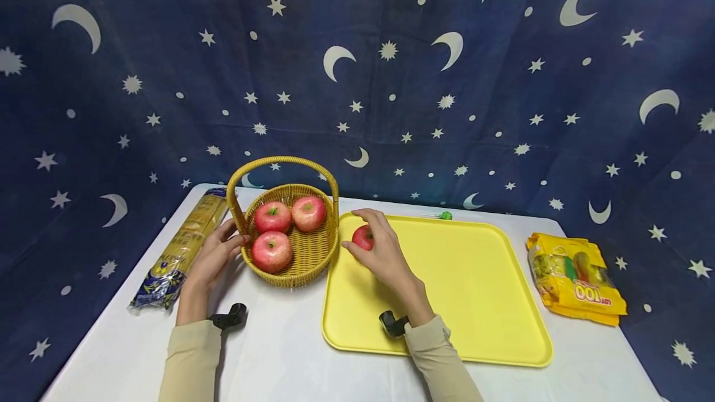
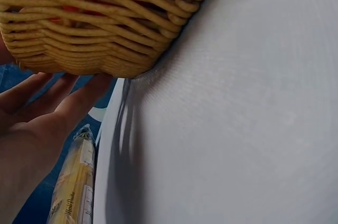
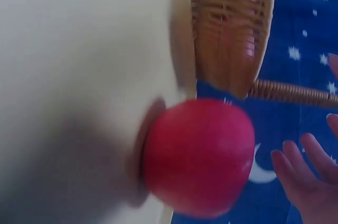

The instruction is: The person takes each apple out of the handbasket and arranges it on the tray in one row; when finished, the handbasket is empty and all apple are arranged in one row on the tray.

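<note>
A woven basket point(image 1: 301, 265) with an arched handle stands left of centre, with three red apples point(image 1: 272, 252) inside. My left hand point(image 1: 211, 259) is at its left side; in the left wrist view, nearly straight fingers point(image 2: 79, 102) touch the wicker wall. Another red apple point(image 1: 363, 238) sits at the left end of a yellow tray point(image 1: 447, 290). Around that apple my right hand point(image 1: 385, 253) spreads its thumb and fingers. In the right wrist view, the fingers point(image 3: 296, 166) stand apart from the apple point(image 3: 200, 158).
A long pack of spaghetti point(image 1: 184, 244) lies left of the basket. To the tray's right is a yellow snack bag point(image 1: 575, 278). A small green-topped object point(image 1: 445, 216) lies behind the tray. A dark blue cloth point(image 1: 391, 110) with moons and stars hangs behind the white table point(image 1: 279, 346).
</note>
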The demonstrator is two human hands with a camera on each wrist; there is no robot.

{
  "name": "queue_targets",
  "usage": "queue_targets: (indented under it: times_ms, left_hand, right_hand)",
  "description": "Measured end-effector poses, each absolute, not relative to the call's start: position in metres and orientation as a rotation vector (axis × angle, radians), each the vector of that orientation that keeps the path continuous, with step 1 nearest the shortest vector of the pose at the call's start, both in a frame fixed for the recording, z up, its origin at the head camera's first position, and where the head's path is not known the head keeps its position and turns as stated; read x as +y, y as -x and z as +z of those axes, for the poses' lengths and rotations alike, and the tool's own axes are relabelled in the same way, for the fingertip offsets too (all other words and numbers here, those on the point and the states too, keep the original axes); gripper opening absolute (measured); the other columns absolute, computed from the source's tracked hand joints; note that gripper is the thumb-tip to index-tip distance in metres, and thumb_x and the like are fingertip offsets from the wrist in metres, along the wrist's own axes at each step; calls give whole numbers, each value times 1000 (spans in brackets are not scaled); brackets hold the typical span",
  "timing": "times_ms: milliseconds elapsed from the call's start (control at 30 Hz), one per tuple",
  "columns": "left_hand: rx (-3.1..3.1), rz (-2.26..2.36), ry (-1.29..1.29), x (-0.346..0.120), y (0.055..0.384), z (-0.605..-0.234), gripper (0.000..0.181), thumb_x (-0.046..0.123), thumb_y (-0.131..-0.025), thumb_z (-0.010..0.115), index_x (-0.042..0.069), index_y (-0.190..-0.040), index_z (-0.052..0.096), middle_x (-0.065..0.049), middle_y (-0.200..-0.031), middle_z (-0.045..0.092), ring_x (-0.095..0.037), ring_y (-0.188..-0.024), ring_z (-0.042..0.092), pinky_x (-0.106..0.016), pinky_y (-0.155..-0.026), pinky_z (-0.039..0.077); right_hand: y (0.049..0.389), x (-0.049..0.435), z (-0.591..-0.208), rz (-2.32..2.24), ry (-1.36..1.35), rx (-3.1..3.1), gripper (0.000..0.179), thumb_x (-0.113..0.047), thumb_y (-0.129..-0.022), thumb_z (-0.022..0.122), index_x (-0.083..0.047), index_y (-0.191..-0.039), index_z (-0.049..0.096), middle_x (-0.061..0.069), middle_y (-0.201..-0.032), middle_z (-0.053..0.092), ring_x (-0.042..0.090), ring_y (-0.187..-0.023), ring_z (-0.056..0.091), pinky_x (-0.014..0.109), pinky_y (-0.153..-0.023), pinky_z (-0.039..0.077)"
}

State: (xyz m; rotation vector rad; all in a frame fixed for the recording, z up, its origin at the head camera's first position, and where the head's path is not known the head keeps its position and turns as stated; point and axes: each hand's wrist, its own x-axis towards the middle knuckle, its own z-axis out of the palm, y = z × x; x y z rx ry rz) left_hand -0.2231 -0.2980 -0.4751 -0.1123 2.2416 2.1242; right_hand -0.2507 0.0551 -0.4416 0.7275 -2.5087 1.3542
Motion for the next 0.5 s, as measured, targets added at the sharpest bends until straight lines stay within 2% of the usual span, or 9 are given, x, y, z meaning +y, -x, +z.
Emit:
queue_targets:
  times_ms: [167, 267, 400, 500]
  left_hand:
    - [2236, 2105, 137, -296, 224, -475, 68, 9, -105, 51, 5, -164, 18, -21, -168, 22, -15, -134, 44, -8, -93, 45]
    - [2239, 2104, 146, -296, 223, -475, 70, 11, -105, 52, 8, -165, 17, -20, -169, 21, -14, -134, 44, -8, -93, 46]
    - [2235, 2102, 162, -297, 222, -476, 70, 14, -105, 53, 10, -166, 17, -18, -170, 21, -9, -131, 46, -8, -93, 46]
    - [2235, 2089, 180, -298, 221, -476, 70, 15, -105, 53, 12, -166, 17, -16, -170, 22, -9, -131, 46, -7, -93, 46]
  right_hand:
    - [252, 46, -437, 1574, -782, -2514, 56, -21, -85, 85, -11, -134, 62, 12, -133, 61, 39, -117, 62, 56, -98, 54]
    - [255, 37, -436, 1761, -800, -2544, 52, -24, -86, 85, -10, -132, 64, 13, -131, 60, 39, -117, 63, 57, -101, 53]
    - [260, 20, -436, 1938, -829, -2586, 54, -24, -87, 84, -5, -133, 63, 14, -132, 58, 41, -121, 61, 49, -102, 54]
    - [264, 6, -439, 1974, -855, -2645, 58, -23, -87, 84, -3, -136, 60, 15, -136, 57, 41, -124, 61, 37, -100, 56]
